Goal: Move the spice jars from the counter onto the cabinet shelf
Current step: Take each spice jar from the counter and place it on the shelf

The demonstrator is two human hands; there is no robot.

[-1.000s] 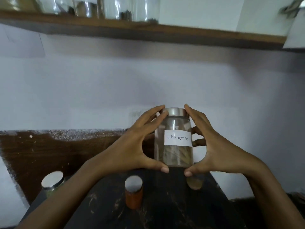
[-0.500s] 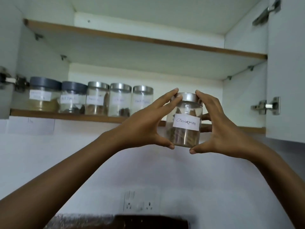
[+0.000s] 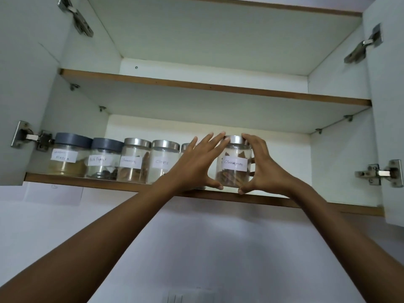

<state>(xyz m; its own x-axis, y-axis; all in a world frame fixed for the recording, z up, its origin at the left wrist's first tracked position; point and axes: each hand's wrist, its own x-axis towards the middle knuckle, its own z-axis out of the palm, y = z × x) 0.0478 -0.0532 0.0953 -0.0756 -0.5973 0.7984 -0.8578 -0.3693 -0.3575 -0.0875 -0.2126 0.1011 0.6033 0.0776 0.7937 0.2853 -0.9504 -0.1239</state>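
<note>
A clear glass jar labelled cinnamon, with a silver lid and brown sticks inside, is at the front edge of the lower cabinet shelf. My left hand holds its left side, thumb under the base and fingers reaching up to the lid. My right hand grips its right side, fingers curled over the lid and thumb at the base. I cannot tell whether the jar rests on the shelf. Several labelled jars stand in a row to the left; my left hand hides most of the nearest one.
The cabinet doors stand open at both sides, with metal hinges sticking out. The shelf right of the cinnamon jar holds nothing. The upper shelf is bare. White wall lies below, with a switch plate at the bottom edge.
Both hands lifted the cinnamon jar from above the dark counter up to the lower cabinet shelf. The view tilted upward; the counter and its jars have dropped out of sight.
</note>
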